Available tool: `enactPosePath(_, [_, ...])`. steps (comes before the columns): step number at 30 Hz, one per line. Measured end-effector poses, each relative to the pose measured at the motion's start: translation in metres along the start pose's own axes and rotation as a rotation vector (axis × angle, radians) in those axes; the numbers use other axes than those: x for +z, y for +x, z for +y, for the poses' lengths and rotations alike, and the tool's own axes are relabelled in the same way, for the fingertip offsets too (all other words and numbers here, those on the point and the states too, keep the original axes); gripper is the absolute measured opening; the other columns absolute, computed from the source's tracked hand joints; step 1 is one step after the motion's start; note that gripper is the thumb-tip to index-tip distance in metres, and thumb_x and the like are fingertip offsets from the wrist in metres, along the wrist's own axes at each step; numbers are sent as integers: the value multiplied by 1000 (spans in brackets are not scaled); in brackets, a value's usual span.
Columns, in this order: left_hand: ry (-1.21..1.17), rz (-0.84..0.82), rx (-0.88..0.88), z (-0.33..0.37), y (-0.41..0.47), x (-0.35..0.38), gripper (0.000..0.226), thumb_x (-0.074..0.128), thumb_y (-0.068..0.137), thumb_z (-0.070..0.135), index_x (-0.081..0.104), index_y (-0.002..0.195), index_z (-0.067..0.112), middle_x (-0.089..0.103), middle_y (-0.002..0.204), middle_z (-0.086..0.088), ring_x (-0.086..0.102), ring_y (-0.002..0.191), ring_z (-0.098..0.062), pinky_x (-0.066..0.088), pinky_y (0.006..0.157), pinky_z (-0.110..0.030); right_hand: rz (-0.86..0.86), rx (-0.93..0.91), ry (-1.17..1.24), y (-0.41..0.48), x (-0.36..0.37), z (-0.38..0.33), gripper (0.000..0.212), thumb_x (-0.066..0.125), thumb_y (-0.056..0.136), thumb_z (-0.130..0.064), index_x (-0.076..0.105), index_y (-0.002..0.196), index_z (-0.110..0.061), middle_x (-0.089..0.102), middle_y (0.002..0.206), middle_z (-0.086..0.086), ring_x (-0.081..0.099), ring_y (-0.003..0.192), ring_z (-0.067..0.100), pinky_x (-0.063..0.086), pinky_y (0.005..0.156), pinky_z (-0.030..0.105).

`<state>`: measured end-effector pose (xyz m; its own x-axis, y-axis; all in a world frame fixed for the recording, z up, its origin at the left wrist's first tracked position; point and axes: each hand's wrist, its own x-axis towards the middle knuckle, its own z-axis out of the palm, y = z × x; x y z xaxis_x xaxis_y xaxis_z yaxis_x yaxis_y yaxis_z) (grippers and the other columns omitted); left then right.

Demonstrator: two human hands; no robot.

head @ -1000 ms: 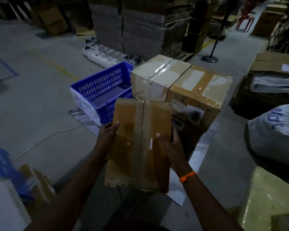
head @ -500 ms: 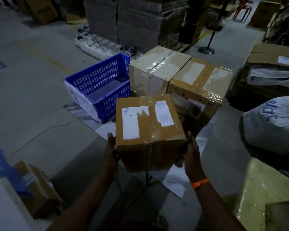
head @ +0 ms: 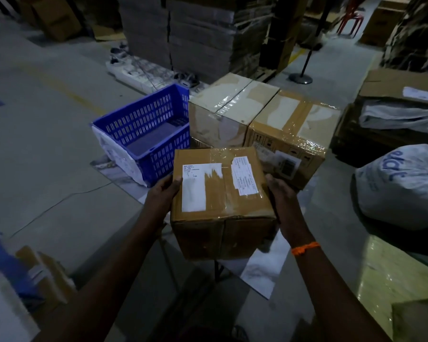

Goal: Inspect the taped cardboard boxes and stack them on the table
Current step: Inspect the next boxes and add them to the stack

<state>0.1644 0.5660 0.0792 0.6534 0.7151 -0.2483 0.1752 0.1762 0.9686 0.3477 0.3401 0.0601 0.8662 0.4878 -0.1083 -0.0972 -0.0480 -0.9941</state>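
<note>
Both hands (head: 162, 193) round taped box (head: 220, 196)

Held box (head: 220, 198) turned from its taped seam face to labelled face up, raised slightly since half a second ago

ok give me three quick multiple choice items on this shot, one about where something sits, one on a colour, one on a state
1. Where is the crate relative to the two taped boxes on the table?
A. To their left
B. On top of them
C. To their right

2. What colour is the wristband on the right arm?
A. Green
B. Orange
C. White

3. What is the state of the held box?
A. Lying open on the floor
B. Sealed, gripped on both sides
C. Resting in the crate

Answers: 1 A, the crate stands left of the pale box and brown box. 2 B, the band reads orange. 3 B, left hand and right hand hold its taped sides in the air.
</note>
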Motion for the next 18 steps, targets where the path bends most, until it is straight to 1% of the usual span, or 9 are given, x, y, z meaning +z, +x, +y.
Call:
enactPosePath(3, [-12,9,-42,8,8,1,44,58,101,37,55,141,19,59,132,-2,59,111,-19,51,73,-29,-72,76,1,14,9,-10,44,64,98,-47,65,133,-20,74,119,6,73,109,25,59,90,39])
enactPosePath(5, [-5,-8,-57,9,9,3,43,58,100,38,55,140,21,60,136,-4,60,115,-23,55,80,-34,-116,116,19,18,14,-13,37,61,101,-42,67,132,-22,76,116,6,75,104,22,59,84,35])
enactPosePath(7, [2,-21,-41,7,7,2,44,60,99,40,55,140,24,61,138,-4,61,119,-24,57,93,-43,-127,121,12,19,17,-14,37,61,101,-44,68,130,-23,76,117,6,75,102,22,58,79,33])
enactPosePath(9, [10,-17,-23,3,2,1,46,62,98,40,54,142,26,60,138,-2,60,123,-25,54,100,-49,-122,125,18,20,17,-12,39,61,101,-45,67,132,-22,76,118,6,75,105,23,58,80,35])
enactPosePath(11, [25,-3,-4,0,-4,-1,49,63,98,40,53,144,26,60,137,1,60,123,-23,55,99,-47,-131,127,26,17,18,-11,39,61,101,-45,66,133,-22,77,117,5,74,107,25,59,88,41])
enactPosePath(13, [15,4,21,-1,-10,-2,50,64,97,39,53,144,27,63,130,6,62,119,-18,58,89,-37,-140,130,32,13,18,-11,39,61,101,-44,65,133,-21,77,116,4,75,106,24,60,90,43])
enactPosePath(15, [10,19,67,-2,-18,-3,51,65,96,37,53,144,28,64,124,13,63,111,-8,57,80,-29,-136,123,27,6,21,-16,34,59,103,-39,65,131,-21,77,110,0,76,95,14,60,74,28])
enactPosePath(16, [16,32,90,-2,-22,-5,52,66,95,37,53,144,29,64,125,12,63,110,-6,58,81,-29,-136,112,13,3,23,-18,30,58,103,-37,64,129,-24,75,107,-4,75,89,9,58,67,21])
enactPosePath(18, [19,50,139,-4,-27,-9,52,70,92,37,54,141,32,65,129,10,65,113,-9,59,87,-36,-137,81,1,-2,25,-19,25,57,104,-36,63,127,-31,73,106,-8,72,92,9,56,70,24])
